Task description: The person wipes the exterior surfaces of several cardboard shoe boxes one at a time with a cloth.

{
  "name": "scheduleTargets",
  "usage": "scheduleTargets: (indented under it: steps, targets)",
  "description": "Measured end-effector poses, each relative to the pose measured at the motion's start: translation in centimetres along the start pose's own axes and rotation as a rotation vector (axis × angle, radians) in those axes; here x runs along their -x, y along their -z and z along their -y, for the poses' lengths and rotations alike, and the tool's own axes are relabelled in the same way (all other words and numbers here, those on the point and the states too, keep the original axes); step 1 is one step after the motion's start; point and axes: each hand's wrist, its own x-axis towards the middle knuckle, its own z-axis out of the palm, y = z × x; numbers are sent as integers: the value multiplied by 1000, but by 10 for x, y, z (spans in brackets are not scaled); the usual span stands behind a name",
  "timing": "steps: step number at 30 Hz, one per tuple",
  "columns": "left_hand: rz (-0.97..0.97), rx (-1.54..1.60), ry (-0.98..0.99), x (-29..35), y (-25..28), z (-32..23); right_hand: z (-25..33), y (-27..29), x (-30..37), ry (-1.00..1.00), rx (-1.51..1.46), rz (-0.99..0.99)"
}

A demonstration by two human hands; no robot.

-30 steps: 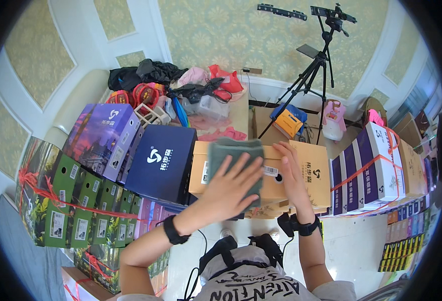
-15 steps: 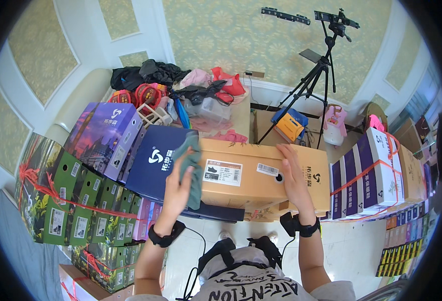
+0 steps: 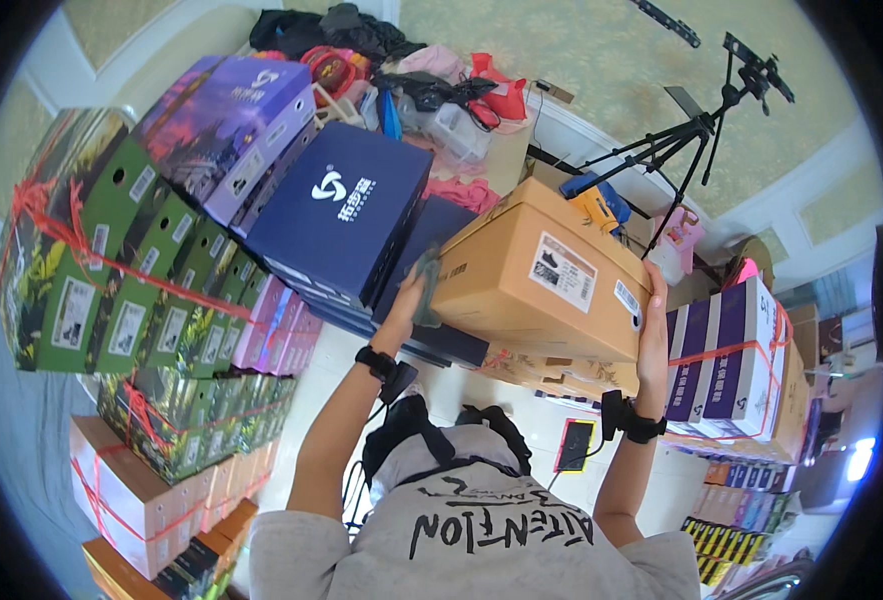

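A tan cardboard shoe box (image 3: 506,262) with a white label on its side is between my two hands, turned at an angle above more tan boxes (image 3: 561,374). My left hand (image 3: 402,308) holds a grey-green cloth (image 3: 426,288) against the box's left end. At the right end, my right hand (image 3: 653,335) presses flat along the side, with its fingers pointing up to the lid edge. Just left of the cloth, a dark blue shoe box (image 3: 346,220) lies on a stack of similar ones.
Green shoe boxes (image 3: 126,240) tied with red cord and a purple box (image 3: 226,130) stand at left. White and purple boxes (image 3: 731,355) are bundled at right. Behind are a black tripod (image 3: 706,125) and a heap of clothes and bags (image 3: 421,80).
The tan box has turned and shifted right, uncovering more of the blue boxes. My left hand and cloth went from its front to its left end; my right hand moved to its right end.
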Motion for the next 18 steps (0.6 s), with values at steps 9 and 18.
scheduleTargets:
  steps: [9, 18]
  targets:
    - [492, -489, -792, 81, -123, -152, -13, 0, 4, -37, -128, 24]
    - [-75, -313, -373, 59, -53, -41, -6, -4, 7, -44, -80, -23]
